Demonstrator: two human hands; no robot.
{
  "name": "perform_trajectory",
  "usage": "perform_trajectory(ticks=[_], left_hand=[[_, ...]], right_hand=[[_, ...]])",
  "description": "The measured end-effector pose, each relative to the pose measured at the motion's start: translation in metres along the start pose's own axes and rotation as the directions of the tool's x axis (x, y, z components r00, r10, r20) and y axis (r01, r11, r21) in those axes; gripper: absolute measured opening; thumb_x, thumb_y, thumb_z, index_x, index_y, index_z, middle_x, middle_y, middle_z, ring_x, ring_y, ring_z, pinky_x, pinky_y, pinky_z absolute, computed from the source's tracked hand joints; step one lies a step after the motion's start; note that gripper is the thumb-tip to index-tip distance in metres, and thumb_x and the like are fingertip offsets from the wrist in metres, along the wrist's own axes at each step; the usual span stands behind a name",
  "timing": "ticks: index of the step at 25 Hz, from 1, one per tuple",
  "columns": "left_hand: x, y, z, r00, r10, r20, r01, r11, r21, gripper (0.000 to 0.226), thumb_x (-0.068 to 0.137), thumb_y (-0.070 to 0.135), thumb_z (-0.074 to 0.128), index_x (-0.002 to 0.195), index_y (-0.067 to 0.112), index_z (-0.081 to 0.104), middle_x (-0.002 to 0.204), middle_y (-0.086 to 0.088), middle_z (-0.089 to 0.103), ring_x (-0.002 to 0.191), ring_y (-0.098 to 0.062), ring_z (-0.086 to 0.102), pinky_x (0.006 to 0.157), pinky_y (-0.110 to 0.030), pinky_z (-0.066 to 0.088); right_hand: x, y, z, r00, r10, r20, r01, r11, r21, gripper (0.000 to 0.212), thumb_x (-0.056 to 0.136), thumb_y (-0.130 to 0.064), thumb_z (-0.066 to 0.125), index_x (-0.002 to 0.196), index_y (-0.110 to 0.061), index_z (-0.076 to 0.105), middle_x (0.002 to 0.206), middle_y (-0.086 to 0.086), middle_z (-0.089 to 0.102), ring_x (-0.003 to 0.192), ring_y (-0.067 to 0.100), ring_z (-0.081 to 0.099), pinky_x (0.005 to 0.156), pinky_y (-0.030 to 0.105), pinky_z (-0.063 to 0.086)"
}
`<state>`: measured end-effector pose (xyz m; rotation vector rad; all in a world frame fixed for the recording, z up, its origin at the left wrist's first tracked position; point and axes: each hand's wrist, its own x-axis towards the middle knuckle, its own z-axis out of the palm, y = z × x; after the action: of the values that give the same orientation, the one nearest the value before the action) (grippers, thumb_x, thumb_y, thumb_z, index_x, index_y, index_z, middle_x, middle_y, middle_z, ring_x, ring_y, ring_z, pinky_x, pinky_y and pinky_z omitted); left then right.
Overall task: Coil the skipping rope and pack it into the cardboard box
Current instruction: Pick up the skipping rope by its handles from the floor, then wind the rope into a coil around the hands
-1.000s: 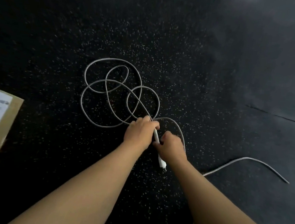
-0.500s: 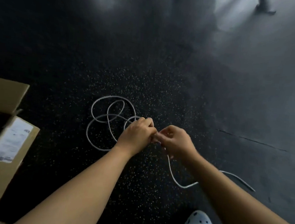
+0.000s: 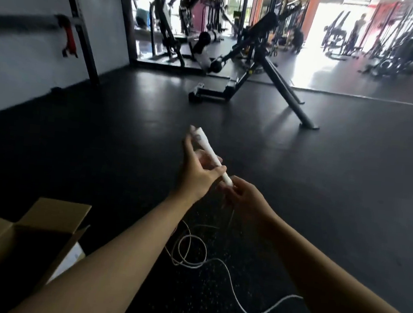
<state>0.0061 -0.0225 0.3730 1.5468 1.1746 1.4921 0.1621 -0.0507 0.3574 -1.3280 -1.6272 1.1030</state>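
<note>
Skipping rope [image 3: 192, 260]: white handle [image 3: 211, 151] pinched by both hands, axis far-left to near-right; cord trails down to floor; cardboard box [image 3: 18, 234] near-left.

Left hand [image 3: 198, 175] curls round handle; right hand [image 3: 244, 197] pinches its near end.

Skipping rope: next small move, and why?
Probably draw a first loop of cord up to the handle. Left hand grips the handle, right hand pinches its lower end, yet the rope lies loose on the floor beside the open cardboard box.

no text can be read; the cardboard box [image 3: 18, 237] label is hidden.
</note>
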Motion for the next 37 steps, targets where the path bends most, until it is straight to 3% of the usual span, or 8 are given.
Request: perform_trajectory(ticks=[3, 6, 14, 21, 27, 31, 33, 37], left_hand=[[0.002, 0.032, -0.032, 0.936, 0.343, 0.076, -0.315, 0.722, 0.617, 0.092, 0.076, 0.045, 0.08, 0.155, 0.033, 0.035, 0.159, -0.01, 0.038, 0.146, -0.029, 0.037, 0.116, -0.047, 0.03], [0.009, 0.063, -0.046, 0.782, 0.402, 0.477, -0.591, 0.234, 0.772, 0.04, 0.091, 0.056, 0.054, 0.116, 0.029, 0.07, 0.121, 0.0, 0.072, 0.127, -0.028, 0.06, 0.12, -0.055, 0.022], [-0.004, 0.107, -0.03, 0.968, 0.075, 0.238, -0.112, 0.983, 0.147, 0.025, 0.104, 0.04, 0.049, 0.103, 0.019, 0.062, 0.068, 0.001, 0.057, 0.053, -0.006, 0.05, 0.055, -0.026, 0.04], [-0.014, 0.148, 0.031, 0.984, -0.176, 0.009, 0.136, 0.722, -0.678, 0.021, 0.111, 0.037, 0.027, 0.105, 0.024, 0.042, 0.134, -0.01, 0.068, 0.126, -0.023, 0.063, 0.108, -0.04, 0.045], [-0.01, 0.138, 0.022, 0.968, -0.251, -0.011, 0.206, 0.821, -0.532, 0.018, 0.107, 0.033, 0.047, 0.124, 0.028, 0.045, 0.141, -0.001, 0.06, 0.136, -0.024, 0.054, 0.11, -0.038, 0.045], [-0.001, 0.137, -0.021, 0.929, 0.168, -0.329, -0.096, 0.97, 0.222, 0.098, 0.081, 0.023, 0.08, 0.158, 0.028, 0.019, 0.167, -0.009, 0.023, 0.154, -0.027, 0.023, 0.123, -0.043, 0.023], [0.008, 0.15, -0.041, 0.874, 0.472, 0.116, -0.43, 0.64, 0.637, 0.081, 0.08, 0.044, 0.076, 0.15, 0.034, 0.036, 0.162, -0.003, 0.039, 0.153, -0.03, 0.027, 0.122, -0.053, 0.023], [0.017, 0.185, -0.036, 0.789, -0.073, 0.61, -0.457, 0.594, 0.662, 0.056, 0.076, 0.061, 0.077, 0.122, 0.031, 0.065, 0.106, 0.017, 0.069, 0.097, -0.004, 0.062, 0.077, -0.025, 0.045]], right_hand=[[-0.009, -0.03, -0.022, 0.995, -0.084, 0.047, 0.089, 0.99, -0.109, 0.012, 0.101, -0.027, 0.06, 0.095, -0.018, 0.065, 0.072, -0.004, 0.055, 0.065, 0.012, 0.053, 0.061, 0.034, 0.044], [-0.018, -0.059, -0.046, 0.981, -0.191, 0.044, 0.195, 0.934, -0.298, 0.015, 0.099, -0.029, 0.064, 0.083, -0.029, 0.063, 0.065, -0.009, 0.052, 0.055, 0.004, 0.047, 0.056, 0.03, 0.04], [-0.046, -0.094, -0.082, 0.973, -0.174, -0.154, 0.205, 0.953, 0.223, 0.047, 0.097, -0.052, 0.056, 0.096, -0.01, 0.075, 0.074, 0.008, 0.057, 0.068, 0.026, 0.056, 0.073, 0.046, 0.05], [-0.064, -0.094, -0.046, 0.972, -0.225, -0.069, 0.235, 0.953, 0.194, 0.034, 0.105, -0.047, 0.044, 0.113, -0.022, 0.065, 0.089, 0.007, 0.068, 0.071, 0.022, 0.059, 0.066, 0.032, 0.051], [-0.055, -0.102, -0.033, 0.921, -0.314, -0.229, 0.367, 0.898, 0.245, 0.023, 0.106, -0.027, 0.05, 0.12, -0.022, 0.068, 0.077, 0.004, 0.06, 0.06, 0.012, 0.051, 0.052, 0.022, 0.041], [-0.051, -0.109, -0.056, 0.958, -0.243, -0.152, 0.27, 0.942, 0.201, 0.027, 0.106, -0.028, 0.049, 0.12, -0.021, 0.071, 0.078, 0.004, 0.052, 0.062, 0.009, 0.046, 0.054, 0.02, 0.039], [-0.048, -0.115, -0.069, 0.965, -0.258, -0.05, 0.262, 0.96, 0.095, 0.029, 0.106, -0.029, 0.048, 0.121, -0.017, 0.07, 0.078, 0.003, 0.05, 0.06, 0.006, 0.044, 0.053, 0.019, 0.037], [-0.045, -0.137, -0.084, 0.963, -0.251, 0.101, 0.25, 0.968, 0.025, 0.025, 0.104, -0.026, 0.053, 0.122, -0.009, 0.054, 0.076, -0.007, 0.06, 0.06, 0.003, 0.046, 0.05, 0.021, 0.033]])
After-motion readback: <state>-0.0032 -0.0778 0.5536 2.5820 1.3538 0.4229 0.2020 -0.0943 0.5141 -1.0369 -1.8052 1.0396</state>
